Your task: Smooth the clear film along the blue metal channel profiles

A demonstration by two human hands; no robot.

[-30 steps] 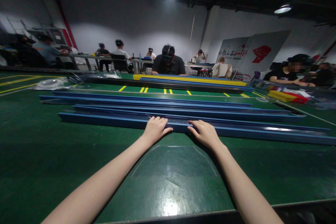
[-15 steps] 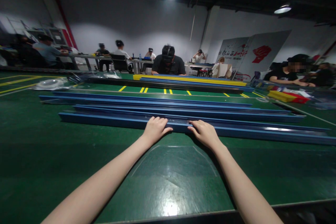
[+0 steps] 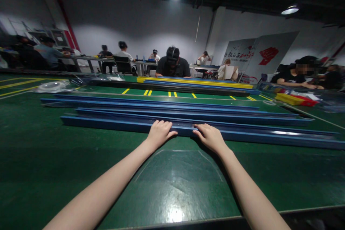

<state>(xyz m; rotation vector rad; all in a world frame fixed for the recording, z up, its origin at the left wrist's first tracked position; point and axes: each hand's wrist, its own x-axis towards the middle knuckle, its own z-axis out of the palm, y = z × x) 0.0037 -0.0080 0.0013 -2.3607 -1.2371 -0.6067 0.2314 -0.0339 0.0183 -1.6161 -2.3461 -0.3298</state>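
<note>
A long blue channel-shaped rail (image 3: 107, 123) lies across the green table in front of me, its hollow side facing up. My left hand (image 3: 161, 131) grips its near wall left of the middle, fingers over the top edge and thumb along the front. A short way to the right, my right hand (image 3: 209, 134) holds the same wall in the same manner. Its fingertips reach into the channel and are partly hidden. Just behind, another blue rail (image 3: 242, 118) lies almost parallel.
Farther back are a yellow rail (image 3: 194, 82) and a black rail (image 3: 172, 88). A clear plastic bag with a coil (image 3: 52, 86) sits at left. Yellow and red bins (image 3: 295, 99) stand at right. A person in dark clothing (image 3: 174, 64) sits across the green table (image 3: 81, 172).
</note>
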